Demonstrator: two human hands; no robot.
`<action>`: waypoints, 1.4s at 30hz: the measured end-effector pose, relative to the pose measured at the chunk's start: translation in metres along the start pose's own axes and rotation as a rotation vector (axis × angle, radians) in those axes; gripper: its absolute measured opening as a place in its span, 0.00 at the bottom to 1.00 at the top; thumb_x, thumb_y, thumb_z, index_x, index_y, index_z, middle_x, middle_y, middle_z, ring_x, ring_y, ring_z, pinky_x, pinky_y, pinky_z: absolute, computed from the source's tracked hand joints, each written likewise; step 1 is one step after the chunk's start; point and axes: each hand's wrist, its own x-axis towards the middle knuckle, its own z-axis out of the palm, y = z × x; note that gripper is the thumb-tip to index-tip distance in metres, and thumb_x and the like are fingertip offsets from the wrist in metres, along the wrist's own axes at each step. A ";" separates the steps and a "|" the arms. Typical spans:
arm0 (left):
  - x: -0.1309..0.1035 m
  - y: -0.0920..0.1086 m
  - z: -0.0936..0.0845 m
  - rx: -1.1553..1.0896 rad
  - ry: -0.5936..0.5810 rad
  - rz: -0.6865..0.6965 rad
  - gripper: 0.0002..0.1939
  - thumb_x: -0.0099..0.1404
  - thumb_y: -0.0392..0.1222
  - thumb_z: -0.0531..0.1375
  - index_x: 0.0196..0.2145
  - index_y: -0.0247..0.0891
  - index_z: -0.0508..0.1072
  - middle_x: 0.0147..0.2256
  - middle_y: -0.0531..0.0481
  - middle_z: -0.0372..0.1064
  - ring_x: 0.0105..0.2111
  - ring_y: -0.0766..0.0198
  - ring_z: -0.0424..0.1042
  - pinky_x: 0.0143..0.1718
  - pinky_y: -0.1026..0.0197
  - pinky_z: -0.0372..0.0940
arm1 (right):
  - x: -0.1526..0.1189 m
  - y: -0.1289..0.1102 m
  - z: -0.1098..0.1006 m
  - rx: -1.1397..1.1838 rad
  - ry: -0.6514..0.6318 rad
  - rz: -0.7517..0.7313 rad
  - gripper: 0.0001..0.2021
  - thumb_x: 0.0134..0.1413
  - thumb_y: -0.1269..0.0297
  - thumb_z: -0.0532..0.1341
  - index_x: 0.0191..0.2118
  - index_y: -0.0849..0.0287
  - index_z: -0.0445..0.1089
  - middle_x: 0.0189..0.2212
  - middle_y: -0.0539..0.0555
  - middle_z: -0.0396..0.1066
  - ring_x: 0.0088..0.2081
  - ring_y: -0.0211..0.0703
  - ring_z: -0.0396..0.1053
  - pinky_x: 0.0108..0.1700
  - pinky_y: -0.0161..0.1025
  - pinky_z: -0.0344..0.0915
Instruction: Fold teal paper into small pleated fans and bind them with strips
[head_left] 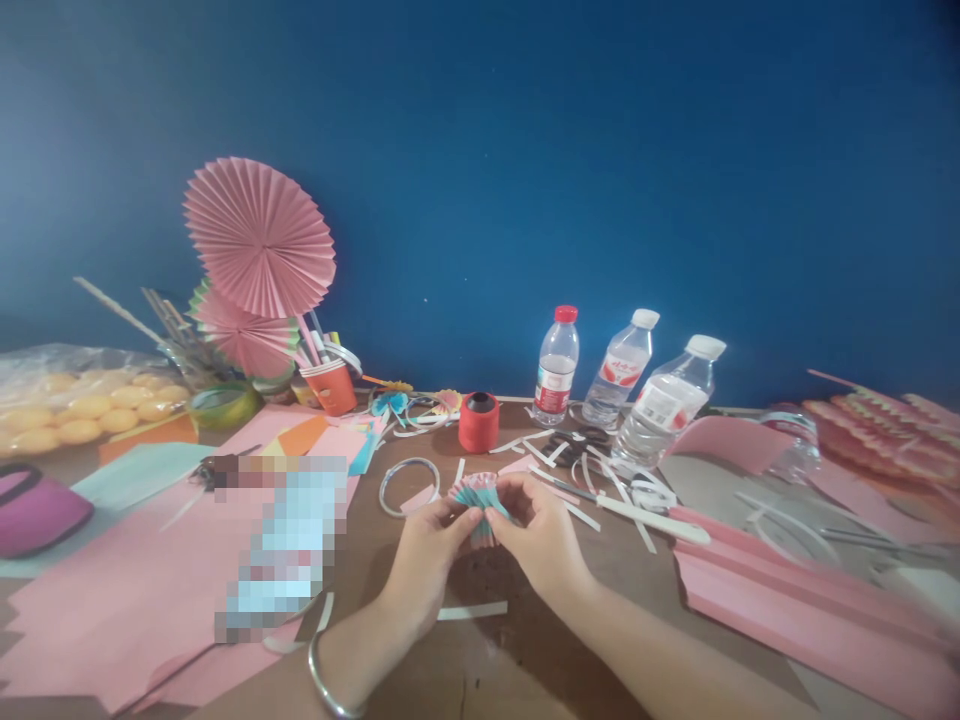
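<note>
Between my two hands is a small folded paper piece (pixel 480 492), blue-green and pink with pleats spreading outward. My left hand (pixel 436 545) grips its left side, thumb pressed near the centre. On the right side my right hand (pixel 541 530) pinches it, its thumb close to the other thumb. The fingertips behind the paper are partly hidden. A silver ring (pixel 409 487) lies on the brown table (pixel 510 670) just beyond my left hand, and a white paper strip (pixel 472 611) lies below the hands.
A red thread spool (pixel 478 422) stands beyond the hands. Three bottles, one red-capped (pixel 556 370), stand behind scattered paper strips. Pink paper (pixel 135 600) covers the left side. An orange cup (pixel 330 388) stands by pleated pink fans (pixel 262 240). Folded pink paper (pixel 795 610) lies right.
</note>
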 end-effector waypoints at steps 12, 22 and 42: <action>0.003 0.002 0.000 -0.073 -0.021 0.022 0.14 0.60 0.40 0.58 0.44 0.35 0.70 0.37 0.45 0.73 0.34 0.61 0.72 0.38 0.59 0.65 | 0.006 -0.008 -0.009 -0.054 0.035 -0.025 0.07 0.45 0.72 0.58 0.34 0.59 0.65 0.29 0.50 0.69 0.32 0.40 0.67 0.36 0.37 0.64; 0.000 0.005 0.003 -0.063 -0.041 0.021 0.17 0.58 0.39 0.59 0.46 0.34 0.70 0.39 0.42 0.72 0.37 0.57 0.71 0.39 0.57 0.65 | 0.002 -0.004 -0.009 -0.228 0.026 -0.128 0.09 0.45 0.72 0.57 0.36 0.58 0.66 0.32 0.52 0.69 0.34 0.41 0.67 0.38 0.39 0.64; 0.003 -0.006 -0.007 0.119 -0.001 0.037 0.08 0.53 0.39 0.63 0.31 0.33 0.76 0.30 0.47 0.73 0.33 0.60 0.70 0.37 0.59 0.63 | -0.001 -0.001 -0.001 -0.022 -0.003 -0.017 0.08 0.42 0.72 0.58 0.33 0.58 0.66 0.30 0.51 0.70 0.33 0.42 0.68 0.38 0.39 0.66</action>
